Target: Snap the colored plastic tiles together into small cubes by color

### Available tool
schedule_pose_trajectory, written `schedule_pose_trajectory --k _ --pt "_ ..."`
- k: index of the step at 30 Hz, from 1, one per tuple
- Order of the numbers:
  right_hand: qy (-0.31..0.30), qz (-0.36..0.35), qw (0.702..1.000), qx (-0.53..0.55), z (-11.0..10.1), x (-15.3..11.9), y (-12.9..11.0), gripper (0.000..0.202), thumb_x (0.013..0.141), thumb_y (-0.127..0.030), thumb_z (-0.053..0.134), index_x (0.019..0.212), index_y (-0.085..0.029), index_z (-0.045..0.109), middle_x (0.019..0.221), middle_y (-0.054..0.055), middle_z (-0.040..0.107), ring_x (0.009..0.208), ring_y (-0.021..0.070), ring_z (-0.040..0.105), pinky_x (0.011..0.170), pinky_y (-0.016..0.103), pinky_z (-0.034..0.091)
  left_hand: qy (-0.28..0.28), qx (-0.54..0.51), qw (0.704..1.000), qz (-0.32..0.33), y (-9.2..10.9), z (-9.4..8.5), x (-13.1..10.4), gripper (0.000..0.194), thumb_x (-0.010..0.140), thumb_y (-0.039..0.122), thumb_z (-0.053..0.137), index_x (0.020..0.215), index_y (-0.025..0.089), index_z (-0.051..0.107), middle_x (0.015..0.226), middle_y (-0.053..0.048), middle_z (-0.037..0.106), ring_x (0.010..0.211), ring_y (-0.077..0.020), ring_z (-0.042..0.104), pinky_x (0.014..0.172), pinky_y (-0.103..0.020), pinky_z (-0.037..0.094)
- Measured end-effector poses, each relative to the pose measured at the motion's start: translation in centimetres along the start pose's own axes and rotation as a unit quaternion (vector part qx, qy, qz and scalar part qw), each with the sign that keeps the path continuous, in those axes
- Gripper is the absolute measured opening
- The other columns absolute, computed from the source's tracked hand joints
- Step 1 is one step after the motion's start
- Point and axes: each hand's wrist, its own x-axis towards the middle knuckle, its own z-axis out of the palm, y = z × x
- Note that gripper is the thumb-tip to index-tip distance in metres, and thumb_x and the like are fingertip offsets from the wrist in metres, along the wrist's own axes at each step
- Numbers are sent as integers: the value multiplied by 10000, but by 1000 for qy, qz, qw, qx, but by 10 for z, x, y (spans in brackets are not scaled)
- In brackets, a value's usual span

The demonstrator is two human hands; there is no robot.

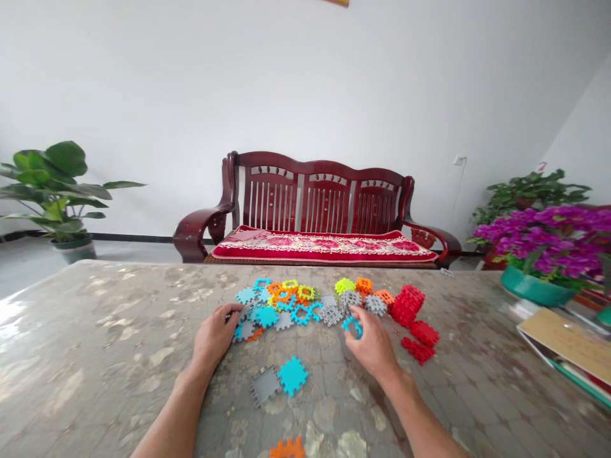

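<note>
My right hand point(375, 343) has its thumb and index finger closed around a blue interlocking tile with an open centre point(351, 326), just in front of the pile's right part. At the pile's left edge, my left hand point(214, 334) rests with its fingers apart, touching the nearest pieces; its fingertips are partly hidden. The pile holds several notched plastic tiles, among them a solid blue tile point(265, 316) and a grey tile point(285, 320). Between my forearms lie a grey square tile point(266, 385) and a blue tile point(293, 375), edges touching.
Red joined tiles point(407, 305) stand right of the pile. An orange tile point(287, 448) lies at the near edge of the patterned table point(143, 343). Books point(568, 337) and a pot of purple flowers point(539, 286) are on the right. A wooden bench point(324, 203) stands behind.
</note>
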Motion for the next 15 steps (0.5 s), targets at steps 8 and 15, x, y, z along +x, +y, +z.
schedule_pose_trajectory --k 8,15 --pt "45 12 997 -58 -2 5 17 456 755 -242 559 1204 -174 609 1048 82 692 995 248 605 912 376 468 -6 -7 1000 1 0 0 -1 323 853 314 440 1003 256 720 1091 -32 747 993 -190 676 861 -267 497" --pt "33 12 996 -81 2 3 21 441 757 -204 562 1193 -188 625 1055 80 695 1002 243 603 901 358 457 1 -9 1000 4 0 0 -1 323 838 307 448 988 259 730 1076 -20 751 983 -192 680 851 -265 501"
